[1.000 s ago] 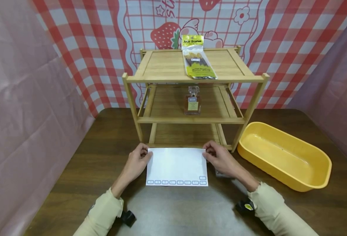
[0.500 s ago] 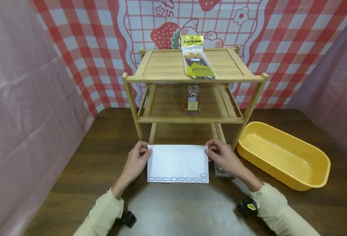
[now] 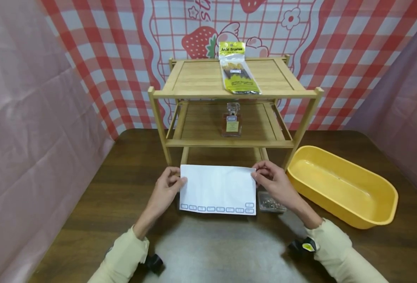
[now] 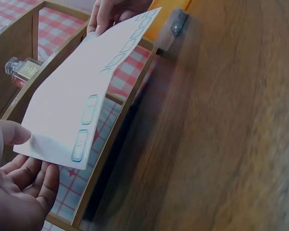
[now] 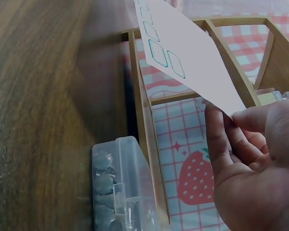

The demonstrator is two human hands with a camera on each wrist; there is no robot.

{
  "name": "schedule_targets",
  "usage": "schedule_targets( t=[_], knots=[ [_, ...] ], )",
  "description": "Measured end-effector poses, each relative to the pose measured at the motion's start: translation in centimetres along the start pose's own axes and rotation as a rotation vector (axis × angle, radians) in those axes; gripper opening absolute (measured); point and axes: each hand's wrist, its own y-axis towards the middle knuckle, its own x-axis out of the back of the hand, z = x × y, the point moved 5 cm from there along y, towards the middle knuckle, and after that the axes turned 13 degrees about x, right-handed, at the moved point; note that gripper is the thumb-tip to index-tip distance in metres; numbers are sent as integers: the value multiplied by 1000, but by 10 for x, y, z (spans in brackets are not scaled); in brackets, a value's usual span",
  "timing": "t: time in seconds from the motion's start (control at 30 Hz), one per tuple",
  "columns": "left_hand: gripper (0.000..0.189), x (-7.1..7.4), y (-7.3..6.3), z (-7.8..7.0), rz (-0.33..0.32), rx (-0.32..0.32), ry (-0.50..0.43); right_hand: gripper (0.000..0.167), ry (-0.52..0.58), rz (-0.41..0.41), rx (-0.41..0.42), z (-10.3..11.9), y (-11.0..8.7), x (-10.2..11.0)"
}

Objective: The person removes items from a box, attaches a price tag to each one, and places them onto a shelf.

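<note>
A white sheet of paper with a row of small blue-outlined boxes along its near edge is held up in front of the rack. My left hand pinches its left side between thumb and fingers, and my right hand pinches the right side. The left wrist view has the sheet bowed slightly, raised off the table. Beside and below the right hand, a clear plastic box holds several round metallic pieces; its latched lid is down. The sheet hides part of the lowest shelf.
A three-tier wooden rack stands behind the paper. Its top carries a packet of artist brushes, its middle shelf a perfume bottle. A yellow plastic tub sits on the wooden table to the right.
Both hands have raised the sheet and moved it farther from me and slightly right, the right hand shifting most. More of the clear plastic box now shows beside the sheet.
</note>
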Motion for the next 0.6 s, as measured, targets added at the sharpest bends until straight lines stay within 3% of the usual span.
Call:
schedule_targets(
  t=[0.23,0.5,0.6],
  knots=[
    [67,-18,-5,-2,96,58,-55,14,56,-58,28,5,1,2],
    [111,-41,-15,-8,94,149,129,14,68,-89,25,13,2,-3],
    [116,-51,-17,-11,117,149,125,14,70,-95,17,15,2,-7]
  ],
)
